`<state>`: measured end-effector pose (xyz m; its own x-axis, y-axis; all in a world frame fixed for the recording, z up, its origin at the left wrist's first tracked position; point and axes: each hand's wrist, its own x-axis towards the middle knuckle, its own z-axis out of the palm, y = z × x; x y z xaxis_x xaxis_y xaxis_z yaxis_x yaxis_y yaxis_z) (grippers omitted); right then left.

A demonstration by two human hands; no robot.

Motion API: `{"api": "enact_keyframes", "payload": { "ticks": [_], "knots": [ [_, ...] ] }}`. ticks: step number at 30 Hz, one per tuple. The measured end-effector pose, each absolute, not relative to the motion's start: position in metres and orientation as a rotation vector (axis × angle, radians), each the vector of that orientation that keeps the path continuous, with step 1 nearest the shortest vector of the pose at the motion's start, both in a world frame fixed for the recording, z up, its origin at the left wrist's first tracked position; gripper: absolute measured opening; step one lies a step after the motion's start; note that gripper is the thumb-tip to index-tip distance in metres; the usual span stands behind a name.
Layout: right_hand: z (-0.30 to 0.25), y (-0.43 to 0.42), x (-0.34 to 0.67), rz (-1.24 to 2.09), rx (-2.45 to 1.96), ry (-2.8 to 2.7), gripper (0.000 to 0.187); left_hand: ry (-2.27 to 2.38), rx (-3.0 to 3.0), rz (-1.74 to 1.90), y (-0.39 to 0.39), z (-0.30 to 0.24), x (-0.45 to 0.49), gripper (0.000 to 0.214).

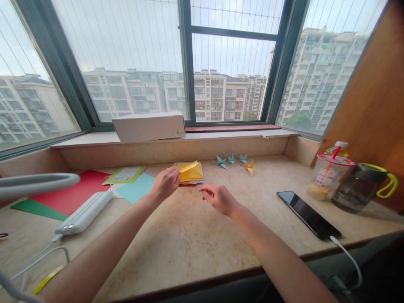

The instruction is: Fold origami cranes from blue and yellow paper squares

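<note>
My left hand (165, 183) is closed at the left edge of a small stack of yellow paper (193, 171), its fingertips gripping a yellow sheet there. Sheets of other colours peek out under the yellow ones. Just right of and nearer than the stack, my right hand (219, 199) hovers over the counter with curled fingers and nothing visible in them. Behind it, near the back ledge, stand a yellow folded paper crane (249, 167) and three blue ones, among them a blue paper crane (221, 162).
Left lie red paper (78, 189), blue paper (135, 188), a green packet (124, 175) and a white power bank (84, 212) with cable. A phone (307, 214), a plastic cup (328, 176) and a dark bottle (358, 189) are right. A white box (150, 128) sits on the sill.
</note>
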<state>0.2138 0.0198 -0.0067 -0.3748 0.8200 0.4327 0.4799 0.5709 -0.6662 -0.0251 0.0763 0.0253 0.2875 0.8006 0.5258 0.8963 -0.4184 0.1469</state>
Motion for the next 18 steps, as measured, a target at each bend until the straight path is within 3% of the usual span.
{"api": "enact_keyframes", "payload": {
  "ticks": [5,10,14,18],
  "knots": [
    [-0.008,0.011,0.192,0.908,-0.893,-1.759,0.046,-0.97,-2.545,-0.749,0.01,0.013,-0.011,0.024],
    [-0.002,0.0,0.177,1.107,-0.686,-1.696,0.041,-0.639,-2.647,-0.62,-0.017,0.007,0.001,0.022],
    [0.0,0.011,0.192,1.154,-0.806,-1.466,0.039,-0.723,-2.738,-0.924,-0.005,0.004,-0.006,0.026],
    [0.004,0.019,0.214,1.291,-0.802,-1.387,0.039,-1.195,-2.664,-1.404,0.008,-0.004,-0.019,0.031]
  ]
}}
